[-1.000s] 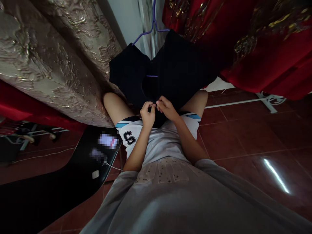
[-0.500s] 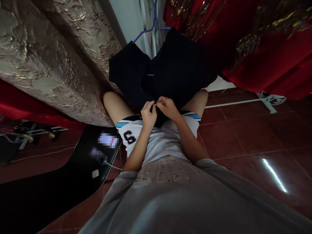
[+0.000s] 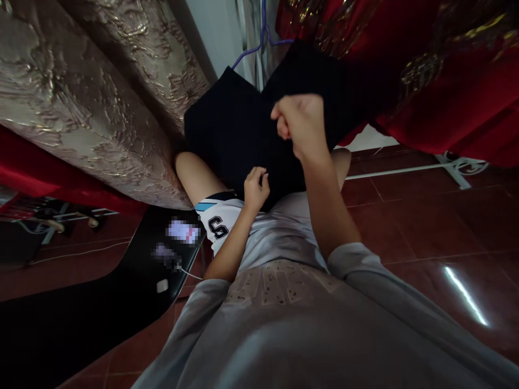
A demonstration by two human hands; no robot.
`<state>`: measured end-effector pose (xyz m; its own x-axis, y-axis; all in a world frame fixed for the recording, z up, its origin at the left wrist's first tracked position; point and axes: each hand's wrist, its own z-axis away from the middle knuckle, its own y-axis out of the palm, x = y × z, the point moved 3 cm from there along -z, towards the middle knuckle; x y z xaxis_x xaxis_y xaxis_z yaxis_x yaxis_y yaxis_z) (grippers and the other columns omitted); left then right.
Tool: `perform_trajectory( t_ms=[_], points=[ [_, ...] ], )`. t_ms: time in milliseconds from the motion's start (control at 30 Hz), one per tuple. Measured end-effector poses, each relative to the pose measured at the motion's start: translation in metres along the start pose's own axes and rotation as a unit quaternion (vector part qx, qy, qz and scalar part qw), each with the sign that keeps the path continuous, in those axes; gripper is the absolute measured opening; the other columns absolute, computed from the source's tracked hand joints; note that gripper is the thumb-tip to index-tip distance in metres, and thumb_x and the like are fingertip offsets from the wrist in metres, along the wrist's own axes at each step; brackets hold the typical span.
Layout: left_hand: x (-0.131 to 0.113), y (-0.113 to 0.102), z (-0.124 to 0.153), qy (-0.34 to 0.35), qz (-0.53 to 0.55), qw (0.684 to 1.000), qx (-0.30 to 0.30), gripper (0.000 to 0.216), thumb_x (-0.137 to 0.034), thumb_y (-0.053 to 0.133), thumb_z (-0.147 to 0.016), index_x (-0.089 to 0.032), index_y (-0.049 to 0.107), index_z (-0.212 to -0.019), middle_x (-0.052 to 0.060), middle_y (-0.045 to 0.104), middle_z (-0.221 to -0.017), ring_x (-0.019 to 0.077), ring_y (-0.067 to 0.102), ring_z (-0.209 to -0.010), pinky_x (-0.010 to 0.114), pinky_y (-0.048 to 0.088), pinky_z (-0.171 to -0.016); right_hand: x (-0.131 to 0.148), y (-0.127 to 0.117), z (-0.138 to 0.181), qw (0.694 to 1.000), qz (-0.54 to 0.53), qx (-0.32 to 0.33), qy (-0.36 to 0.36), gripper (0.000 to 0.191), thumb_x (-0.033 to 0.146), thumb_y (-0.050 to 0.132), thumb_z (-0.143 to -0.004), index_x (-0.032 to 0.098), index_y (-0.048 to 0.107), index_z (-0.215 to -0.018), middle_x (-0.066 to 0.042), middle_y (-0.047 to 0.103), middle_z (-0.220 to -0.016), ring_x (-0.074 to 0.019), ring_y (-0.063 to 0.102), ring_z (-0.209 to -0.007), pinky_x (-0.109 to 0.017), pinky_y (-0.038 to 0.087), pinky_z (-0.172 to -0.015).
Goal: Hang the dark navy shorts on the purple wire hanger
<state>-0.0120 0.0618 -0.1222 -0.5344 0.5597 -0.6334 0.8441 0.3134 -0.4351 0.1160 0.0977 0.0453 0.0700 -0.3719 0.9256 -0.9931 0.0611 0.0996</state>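
Observation:
A dark navy garment (image 3: 235, 124) hangs from a purple hanger (image 3: 247, 53) and drapes down between my knees. My left hand (image 3: 256, 190) is low at the garment's near edge, thumb and fingers closed in a pinch on the dark cloth. Above and to the right, my right hand (image 3: 302, 121) is raised over the garment, apart from my left. Its fingers are curled together; whatever they may hold is too small to see.
Brown patterned fabric (image 3: 121, 119) hangs at the left, red cloth with gold trim (image 3: 446, 108) at the right. A black seat (image 3: 133, 270) beside me bears a blurred phone (image 3: 182, 231), a cable and a small white case (image 3: 162, 286). A white rack base (image 3: 405, 170) stands on the tiled floor.
My right hand has moved up and away from my left hand, over the garment. My left hand has stayed near the same part of the cloth, shifting slightly right in view.

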Motion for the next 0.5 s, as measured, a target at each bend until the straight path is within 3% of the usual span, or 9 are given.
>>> perform_trajectory(
  t_ms=[100, 233, 267, 300, 367, 433, 500],
  points=[
    [0.008, 0.000, -0.005, 0.000, 0.003, 0.999, 0.048, 0.018, -0.011, 0.053, -0.096, -0.020, 0.050, -0.080, 0.005, 0.056, -0.079, 0.0191, 0.056, -0.074, 0.034, 0.047, -0.073, 0.028, 0.008, -0.017, 0.999, 0.034, -0.020, -0.030, 0.034, 0.020, 0.054, -0.094, 0.019, 0.057, -0.059, 0.003, 0.042, -0.044, -0.0079, 0.033, -0.039, -0.025, 0.028, -0.045],
    [-0.010, -0.023, -0.035, 0.033, 0.042, 0.993, 0.102, 0.014, -0.016, 0.064, -0.091, -0.019, 0.058, -0.078, 0.002, 0.059, -0.072, 0.0170, 0.059, -0.068, 0.033, 0.051, -0.072, 0.025, 0.012, -0.012, 0.997, 0.075, 0.026, -0.005, 0.030, 0.023, 0.055, -0.092, 0.021, 0.056, -0.063, 0.001, 0.048, -0.048, -0.0098, 0.038, -0.042, -0.026, 0.033, -0.046],
    [-0.021, -0.032, -0.048, 0.042, 0.054, 0.993, 0.101, 0.003, -0.017, 0.064, -0.092, -0.018, 0.063, -0.089, 0.003, 0.063, -0.079, 0.0175, 0.063, -0.073, 0.033, 0.053, -0.076, 0.023, 0.012, -0.009, 0.996, 0.075, 0.037, -0.008, 0.029, 0.024, 0.055, -0.092, 0.021, 0.057, -0.063, 0.001, 0.048, -0.049, -0.0103, 0.039, -0.043, -0.027, 0.033, -0.046],
    [-0.032, -0.043, -0.063, 0.047, 0.066, 0.993, 0.085, 0.012, -0.017, 0.061, -0.094, -0.019, 0.065, -0.105, 0.004, 0.067, -0.091, 0.0181, 0.067, -0.083, 0.034, 0.055, -0.083, 0.023, 0.012, -0.007, 0.996, 0.074, 0.042, -0.017, 0.029, 0.024, 0.055, -0.091, 0.021, 0.058, -0.063, 0.001, 0.049, -0.049, -0.0109, 0.040, -0.043, -0.027, 0.033, -0.046],
    [-0.057, -0.063, -0.094, 0.053, 0.079, 0.995, 0.037, 0.032, -0.021, 0.050, -0.103, -0.025, 0.054, -0.135, 0.004, 0.065, -0.107, 0.0179, 0.067, -0.099, 0.037, 0.054, -0.095, 0.028, 0.011, -0.005, 0.995, 0.080, 0.052, -0.036, 0.027, 0.024, 0.057, -0.089, 0.022, 0.059, -0.062, 0.000, 0.051, -0.049, -0.0126, 0.042, -0.044, -0.028, 0.035, -0.046],
    [-0.080, -0.079, -0.122, 0.065, 0.087, 0.994, 0.001, 0.028, -0.032, 0.055, -0.106, -0.030, 0.056, -0.133, 0.003, 0.063, -0.111, 0.0194, 0.066, -0.103, 0.037, 0.054, -0.097, 0.039, 0.010, -0.004, 0.993, 0.079, 0.049, -0.067, 0.027, 0.020, 0.058, -0.087, 0.022, 0.059, -0.060, 0.001, 0.051, -0.049, -0.0128, 0.043, -0.044, -0.028, 0.037, -0.047],
    [-0.097, -0.087, -0.141, 0.083, 0.083, 0.993, 0.011, 0.013, -0.037, 0.061, -0.104, -0.029, 0.066, -0.114, 0.004, 0.064, -0.103, 0.0200, 0.064, -0.096, 0.036, 0.054, -0.093, 0.048, 0.010, -0.003, 0.992, 0.079, 0.035, -0.096, 0.028, 0.014, 0.055, -0.086, 0.020, 0.058, -0.059, 0.002, 0.049, -0.048, -0.0102, 0.043, -0.043, -0.025, 0.036, -0.049]
  ],
)
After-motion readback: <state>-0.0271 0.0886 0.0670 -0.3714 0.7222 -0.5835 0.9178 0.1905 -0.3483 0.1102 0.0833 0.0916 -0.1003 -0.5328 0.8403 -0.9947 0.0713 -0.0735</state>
